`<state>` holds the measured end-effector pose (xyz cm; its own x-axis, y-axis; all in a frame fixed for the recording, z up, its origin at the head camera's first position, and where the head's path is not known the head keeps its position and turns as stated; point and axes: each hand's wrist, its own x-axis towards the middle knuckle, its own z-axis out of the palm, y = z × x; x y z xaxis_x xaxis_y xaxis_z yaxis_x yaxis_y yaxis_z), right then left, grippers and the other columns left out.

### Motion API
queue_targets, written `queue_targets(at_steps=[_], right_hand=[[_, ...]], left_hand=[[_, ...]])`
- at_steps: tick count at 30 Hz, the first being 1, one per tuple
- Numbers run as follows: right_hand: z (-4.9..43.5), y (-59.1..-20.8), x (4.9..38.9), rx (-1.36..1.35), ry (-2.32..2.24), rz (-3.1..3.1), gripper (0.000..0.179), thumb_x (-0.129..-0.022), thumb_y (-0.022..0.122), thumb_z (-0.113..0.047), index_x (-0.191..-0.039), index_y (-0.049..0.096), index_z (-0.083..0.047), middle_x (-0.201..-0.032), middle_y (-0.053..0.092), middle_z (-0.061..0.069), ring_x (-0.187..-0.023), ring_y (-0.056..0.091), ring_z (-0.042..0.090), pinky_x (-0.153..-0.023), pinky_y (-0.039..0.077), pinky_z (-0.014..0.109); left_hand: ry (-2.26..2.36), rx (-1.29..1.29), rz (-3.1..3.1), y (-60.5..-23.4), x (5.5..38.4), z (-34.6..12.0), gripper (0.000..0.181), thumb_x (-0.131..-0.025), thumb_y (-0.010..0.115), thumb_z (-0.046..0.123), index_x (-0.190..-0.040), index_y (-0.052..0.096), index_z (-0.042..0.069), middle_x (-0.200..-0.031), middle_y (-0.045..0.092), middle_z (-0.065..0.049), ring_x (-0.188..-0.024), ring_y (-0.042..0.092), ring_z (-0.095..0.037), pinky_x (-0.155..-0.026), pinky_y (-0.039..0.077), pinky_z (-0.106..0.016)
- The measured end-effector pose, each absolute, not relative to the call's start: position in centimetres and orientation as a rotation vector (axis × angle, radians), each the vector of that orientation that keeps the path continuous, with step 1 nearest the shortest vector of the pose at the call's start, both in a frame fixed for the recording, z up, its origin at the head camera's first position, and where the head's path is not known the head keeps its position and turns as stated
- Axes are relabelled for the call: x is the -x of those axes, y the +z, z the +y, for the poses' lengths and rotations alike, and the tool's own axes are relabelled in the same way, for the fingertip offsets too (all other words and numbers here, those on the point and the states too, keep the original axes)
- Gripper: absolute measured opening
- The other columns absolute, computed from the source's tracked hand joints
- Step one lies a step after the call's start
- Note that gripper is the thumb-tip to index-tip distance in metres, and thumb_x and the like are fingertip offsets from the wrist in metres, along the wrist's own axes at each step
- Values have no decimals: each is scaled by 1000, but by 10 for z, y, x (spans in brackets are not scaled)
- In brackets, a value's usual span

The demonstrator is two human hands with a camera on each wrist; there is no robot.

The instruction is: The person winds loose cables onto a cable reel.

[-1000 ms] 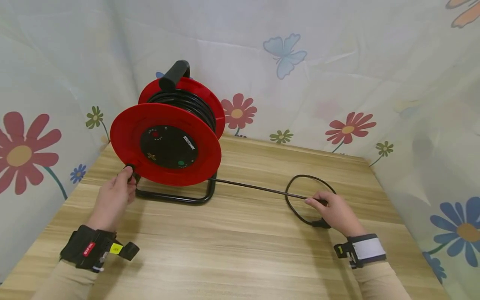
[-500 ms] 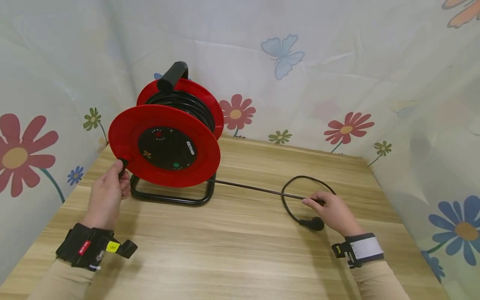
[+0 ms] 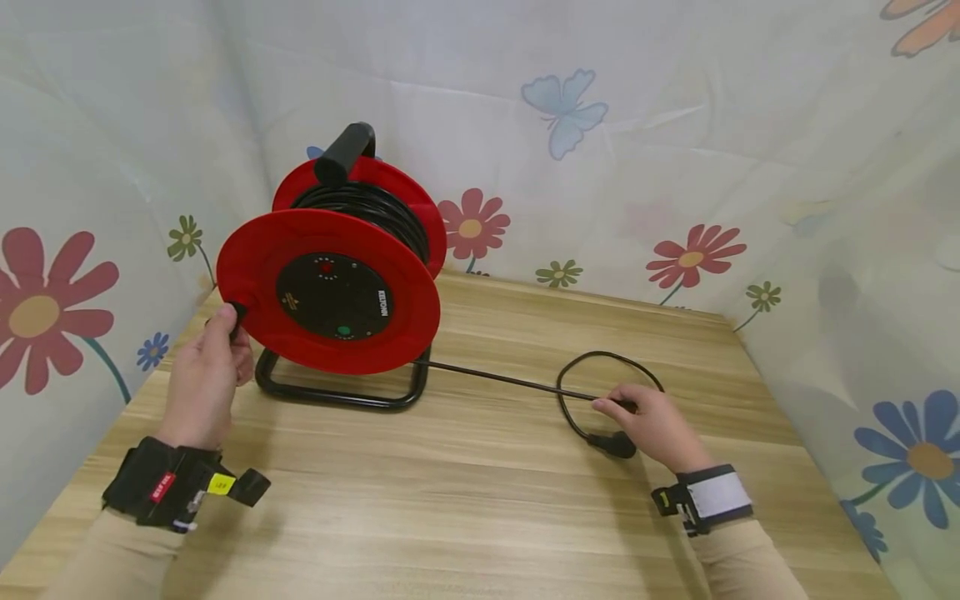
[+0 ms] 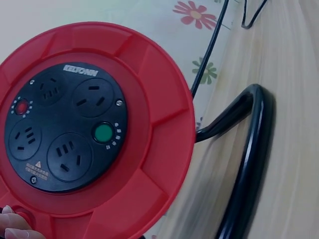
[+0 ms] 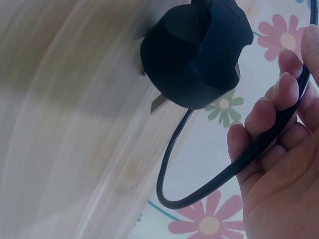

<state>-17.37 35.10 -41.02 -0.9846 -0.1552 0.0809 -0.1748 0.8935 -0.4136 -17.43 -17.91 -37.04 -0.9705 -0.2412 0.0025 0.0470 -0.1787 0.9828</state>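
Note:
A red cable reel [image 3: 262,308] stands on its black tubular frame at the left of the table, black cable wound between its two discs. My left hand [image 3: 204,379] grips the small black crank knob [image 3: 237,315] at the disc's lower left edge. In the left wrist view the reel's black socket panel [image 4: 65,127] shows, and only fingertips of that hand. My right hand [image 3: 656,425] holds the black cable [image 3: 495,376], which runs taut from the reel. Beyond that hand the cable loops round to a black plug [image 5: 194,55] hanging close over the table.
The wood-grain table [image 3: 420,517] meets a flower-printed cloth [image 3: 480,100] behind and at both sides. A black carrying handle [image 3: 345,154] tops the reel, and the black frame's foot [image 3: 341,398] extends towards me.
My left hand has moved up and left with the crank knob, and the reel's disc has turned clockwise. My right hand has shifted slightly left with the cable, and the plug has swung left.

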Motion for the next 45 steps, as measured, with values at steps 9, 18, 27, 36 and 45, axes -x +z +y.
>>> queue_targets(at_steps=[9, 18, 27, 36, 45], right_hand=[[332, -414, 180, -296, 740, -3046, 48, -88, 53, -58, -81, 64, -12, -66, 50, 0, -55, 43, 13, -50, 37, 30], [314, -418, 184, -344, 800, -3024, 41, -88, 56, -54, -76, 64, -16, -68, 53, -2, -56, 44, 12, -51, 37, 30], [299, -425, 188, -361, 789, -3032, 34, -88, 60, -48, -74, 64, -18, -66, 53, -4, -57, 45, 12, -51, 38, 30], [280, -426, 192, -400, 786, -3008, 38, -86, 57, -58, -73, 63, -22, -64, 54, -5, -56, 47, 11, -52, 40, 30], [265, -429, 198, -440, 758, -2994, 33, -88, 59, -52, -70, 62, -24, -62, 54, -7, -55, 47, 10, -51, 40, 29]], left_hand=[[-1913, -235, -2121, -353, 176, -181, 48, -97, 40, 51, -88, 48, 5, -56, 37, 8, -58, 36, -14, -50, 30, -25], [-1587, -272, -2310, -337, 180, -180, 52, -97, 34, 55, -92, 52, 7, -63, 42, 5, -63, 41, -19, -44, 33, -28], [-1450, -187, -2301, -324, 182, -174, 49, -97, 37, 52, -93, 54, 6, -73, 47, -4, -67, 42, -21, -43, 32, -27], [-1371, -55, -2296, -309, 184, -163, 50, -98, 38, 50, -92, 55, 4, -75, 50, -10, -72, 45, -23, -46, 37, -28], [-1319, 0, -2369, -294, 181, -153, 61, -97, 35, 54, -120, 57, 2, -108, 66, -24, -89, 57, -34, -66, 52, -49]])
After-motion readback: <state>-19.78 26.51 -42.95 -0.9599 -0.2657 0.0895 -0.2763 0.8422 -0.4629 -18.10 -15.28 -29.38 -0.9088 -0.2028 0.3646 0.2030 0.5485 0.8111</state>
